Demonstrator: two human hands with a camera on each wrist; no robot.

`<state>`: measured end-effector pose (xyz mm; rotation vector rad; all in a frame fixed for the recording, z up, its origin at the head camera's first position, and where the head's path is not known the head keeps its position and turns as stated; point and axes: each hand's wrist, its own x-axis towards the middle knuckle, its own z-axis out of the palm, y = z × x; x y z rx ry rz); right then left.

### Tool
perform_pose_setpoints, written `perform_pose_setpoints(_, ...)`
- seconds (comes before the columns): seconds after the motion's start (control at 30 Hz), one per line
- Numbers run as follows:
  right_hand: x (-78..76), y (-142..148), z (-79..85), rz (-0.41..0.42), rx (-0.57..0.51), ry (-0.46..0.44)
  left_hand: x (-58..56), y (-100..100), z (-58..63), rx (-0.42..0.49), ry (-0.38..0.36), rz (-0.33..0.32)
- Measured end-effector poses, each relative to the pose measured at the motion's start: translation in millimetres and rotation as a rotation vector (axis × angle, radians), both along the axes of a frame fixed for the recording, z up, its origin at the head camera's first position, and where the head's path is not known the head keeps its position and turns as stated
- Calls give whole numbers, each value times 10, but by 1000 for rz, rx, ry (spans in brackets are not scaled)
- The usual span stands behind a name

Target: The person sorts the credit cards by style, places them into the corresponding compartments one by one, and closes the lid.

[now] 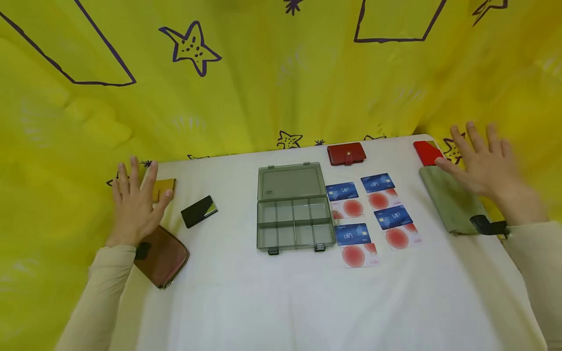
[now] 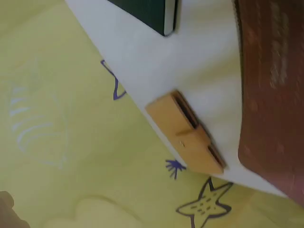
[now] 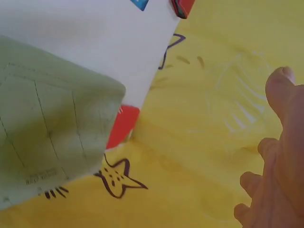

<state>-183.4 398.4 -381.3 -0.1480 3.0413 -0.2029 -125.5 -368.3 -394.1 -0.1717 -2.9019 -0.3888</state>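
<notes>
Fingers spread, my left hand (image 1: 135, 212) hovers at the table's left edge, holding nothing. Around it are a brown zip wallet (image 1: 164, 258) and a small mustard card holder (image 1: 165, 189), whose strap shows in the left wrist view. A dark green card holder (image 1: 198, 211) lies a little to the right. At the opposite edge my right hand (image 1: 489, 168) is raised with straight, slightly blurred fingers and nothing in it. It overlaps a pale green wallet (image 1: 452, 202) in the head view; a red flat item (image 1: 427, 152) lies just beyond that wallet.
On the white-covered table (image 1: 228, 302), a grey-green translucent organizer box (image 1: 290, 180) stands with its lid raised back. Right of it lie several blue VIP cards (image 1: 353, 234) and white cards with red circles (image 1: 353, 256). A red snap wallet (image 1: 347, 153) sits behind, near yellow cloth (image 1: 246, 112).
</notes>
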Motion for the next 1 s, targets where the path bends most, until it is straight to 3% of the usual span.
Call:
perform_pose_setpoints(0.2,-54,-251,-262,125,-132,-14,47,173,-195,40,28,-66)
perform_pose_setpoints(0.33,-130,-600,-421,224,-286,-91,46,409,-408,88,55,-134)
perform_pose_setpoints(0.47,-198,-990,-627,291,-416,-151,68,709,-611,123,29,-181)
perform_pose_setpoints(0.6,-260,-1267,-831,355,-462,-140,107,1019,-783,147,-46,-218)
perform_pose_setpoints(0.73,-293,-1448,-937,379,-452,-123,199,1310,-907,202,-170,-265)
perform_pose_setpoints(1.0,-353,-1590,-979,396,-392,-97,359,1742,-968,349,-376,-413)
